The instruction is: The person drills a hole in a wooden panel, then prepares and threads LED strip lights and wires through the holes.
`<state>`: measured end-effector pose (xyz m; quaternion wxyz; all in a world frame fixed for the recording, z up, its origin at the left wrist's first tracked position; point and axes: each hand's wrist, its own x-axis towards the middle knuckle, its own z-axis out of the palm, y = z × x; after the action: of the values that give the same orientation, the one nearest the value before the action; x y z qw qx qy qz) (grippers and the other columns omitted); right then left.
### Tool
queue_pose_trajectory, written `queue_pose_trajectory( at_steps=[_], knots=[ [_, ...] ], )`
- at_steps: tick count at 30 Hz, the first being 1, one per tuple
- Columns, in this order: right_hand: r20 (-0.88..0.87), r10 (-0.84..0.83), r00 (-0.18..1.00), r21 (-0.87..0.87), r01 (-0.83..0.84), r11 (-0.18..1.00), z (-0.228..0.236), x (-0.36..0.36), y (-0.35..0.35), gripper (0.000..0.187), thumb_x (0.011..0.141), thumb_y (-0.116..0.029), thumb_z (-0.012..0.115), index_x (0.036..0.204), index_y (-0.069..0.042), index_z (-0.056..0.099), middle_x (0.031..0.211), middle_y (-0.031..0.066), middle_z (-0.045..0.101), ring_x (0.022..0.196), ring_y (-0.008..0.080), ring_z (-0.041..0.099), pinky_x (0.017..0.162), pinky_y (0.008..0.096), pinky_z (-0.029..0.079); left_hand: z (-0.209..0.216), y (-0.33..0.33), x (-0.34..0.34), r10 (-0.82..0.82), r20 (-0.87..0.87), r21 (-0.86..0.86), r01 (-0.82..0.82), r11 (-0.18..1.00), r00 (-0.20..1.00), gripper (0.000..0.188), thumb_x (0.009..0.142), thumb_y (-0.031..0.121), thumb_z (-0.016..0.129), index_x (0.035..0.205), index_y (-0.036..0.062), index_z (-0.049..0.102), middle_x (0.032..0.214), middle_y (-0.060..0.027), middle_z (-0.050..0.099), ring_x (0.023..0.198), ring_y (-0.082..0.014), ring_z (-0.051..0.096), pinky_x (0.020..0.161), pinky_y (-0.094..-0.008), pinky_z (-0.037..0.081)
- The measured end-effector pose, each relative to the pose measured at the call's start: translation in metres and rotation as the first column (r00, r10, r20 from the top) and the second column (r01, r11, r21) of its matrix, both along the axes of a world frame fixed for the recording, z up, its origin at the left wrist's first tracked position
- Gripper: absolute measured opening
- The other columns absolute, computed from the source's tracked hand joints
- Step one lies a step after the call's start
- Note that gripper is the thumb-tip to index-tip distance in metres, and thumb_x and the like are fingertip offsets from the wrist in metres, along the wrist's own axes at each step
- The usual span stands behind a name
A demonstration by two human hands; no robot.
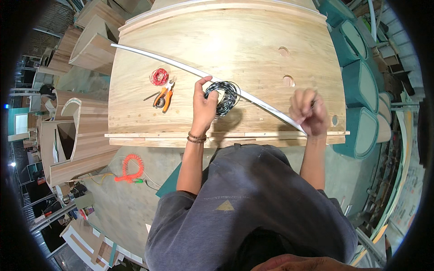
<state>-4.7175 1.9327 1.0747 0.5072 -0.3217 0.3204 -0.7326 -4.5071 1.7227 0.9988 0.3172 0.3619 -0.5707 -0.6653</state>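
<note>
1. A broad, pale plywood worktop (253, 49) stretched out in front of the person, its grain faintly streaked, with three round holes cut near its right side and narrow wooden strips along its near and far edges.
2. To the left stood curved shells of striped wood (90, 126); to the right, rounded green forms (359, 86) were stacked beyond the worktop.
3. On the grey, smooth floor (108, 212) at near left lay a springy orange hose (125, 168), looped round.
4. A slim white strip (172, 63) slanted across the wood from far left to near right.
5. The coil of black-and-white wire (230, 97), a speckled ring of many turns, was over the strip's middle, gripped between the thumb and fingers of the left hand (204, 107).
6. The right hand (309, 110) was by the strip's near end, fingers curled but blurred; I couldn't tell whether it gripped anything.
7. Left of the coil lay orange-handled pliers (167, 100), just beside a tangled, glossy-looking bundle of red wire (154, 77).
</note>
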Motion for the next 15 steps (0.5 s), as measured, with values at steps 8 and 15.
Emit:
queue_pose_trajectory(
  at_steps=[8, 15],
  knots=[
    [-0.702, -0.008, 0.713, 0.209, 0.216, 0.954, -0.013, 0.023, -0.016, 0.044, 0.094, -0.032, 0.068, 0.127, -0.003, 0.065, 0.086, 0.0102, 0.069, 0.078, 0.0189, 0.069, 0.072, 0.0297, 0.054, 0.006, -0.01, 0.005, 0.072, -0.248, 0.273, -0.002, 0.962, 0.966, 0.025, 0.092, -0.002, 0.049, 0.115, -0.0027, 0.057, 0.07, 0.0069, 0.047, 0.056, -0.0003, 0.034, 0.048, -0.0192, 0.027],
    [-0.584, 0.117, 0.803, 0.515, 0.255, 0.818, -0.029, 0.009, -0.069, 0.035, 0.102, -0.029, 0.06, 0.117, 0.001, 0.07, 0.088, 0.0012, 0.067, 0.072, 0.0079, 0.057, 0.064, 0.0231, 0.047, 0.029, 0.001, 0.014, -0.292, -0.201, 0.125, 0.32, 0.939, 0.935, 0.024, 0.079, -0.004, 0.05, 0.098, 0.0009, 0.064, 0.073, 0.0036, 0.057, 0.059, -0.0015, 0.044, 0.052, -0.0195, 0.036]
  ],
)
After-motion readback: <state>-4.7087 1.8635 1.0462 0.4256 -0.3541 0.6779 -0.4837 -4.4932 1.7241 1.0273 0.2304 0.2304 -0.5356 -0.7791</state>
